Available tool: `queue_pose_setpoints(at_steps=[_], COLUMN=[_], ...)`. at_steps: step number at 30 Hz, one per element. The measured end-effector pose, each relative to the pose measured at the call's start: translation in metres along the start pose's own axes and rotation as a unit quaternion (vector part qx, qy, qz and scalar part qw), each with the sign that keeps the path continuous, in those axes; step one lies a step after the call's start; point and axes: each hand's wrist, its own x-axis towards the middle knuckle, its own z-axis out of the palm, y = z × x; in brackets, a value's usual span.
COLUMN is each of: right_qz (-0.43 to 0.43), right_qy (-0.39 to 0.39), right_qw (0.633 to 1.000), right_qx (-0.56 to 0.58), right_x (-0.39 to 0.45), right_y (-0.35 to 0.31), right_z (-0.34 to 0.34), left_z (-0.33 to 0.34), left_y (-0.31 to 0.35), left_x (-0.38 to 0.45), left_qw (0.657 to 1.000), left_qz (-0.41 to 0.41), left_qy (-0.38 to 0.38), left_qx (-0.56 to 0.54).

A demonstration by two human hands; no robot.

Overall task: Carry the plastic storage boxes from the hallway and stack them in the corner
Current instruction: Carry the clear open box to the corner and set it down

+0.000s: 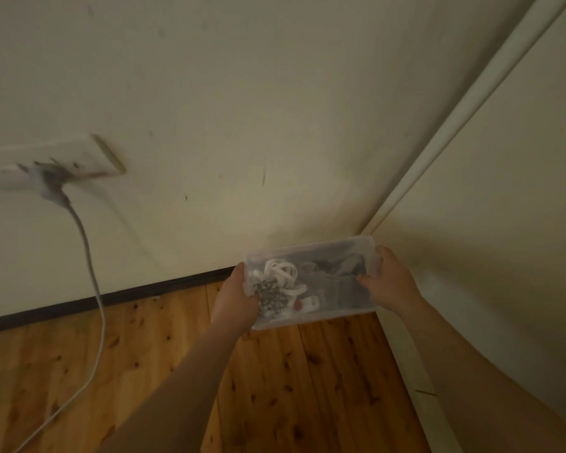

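Both arms reach forward and down into the far right corner. The left hand (236, 297) grasps the left end of the plastic storage box (312, 282), fingers curled under it and thumb on the rim; the right hand (388, 282) grasps the right end likewise. The box sits low over the wooden floor (307, 387), near the dark skirting (111, 297). At left a white cable (94, 279) hangs from a wall socket (53, 165). The box is clear, holding white cords and dark items.

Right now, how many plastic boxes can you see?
1. The clear box is held by both hands, the left hand on its left end and the right hand on its right end, near the corner. No other boxes show; more may be out of view.
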Motion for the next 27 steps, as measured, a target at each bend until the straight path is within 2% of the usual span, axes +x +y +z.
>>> queue_pose_setpoints(at_steps=[5,13,27], right_qz=[0.006,-0.023,-0.062], right_qy=[-0.002,0.004,0.001], right_qw=[1.0,0.998,0.997], right_qx=[0.028,0.055,0.045], right_x=[0.047,0.103,0.138], right_y=[0.041,0.085,0.128], right_z=[0.07,0.135,0.189], left_z=[0.047,0.102,0.144], left_y=[-0.062,-0.12,-0.172], left_x=[0.052,0.105,0.13], left_qw=[1.0,0.999,1.0], left_qz=[0.013,0.028,0.003], left_qy=[0.004,0.025,0.027], left_qx=[-0.001,0.007,0.015])
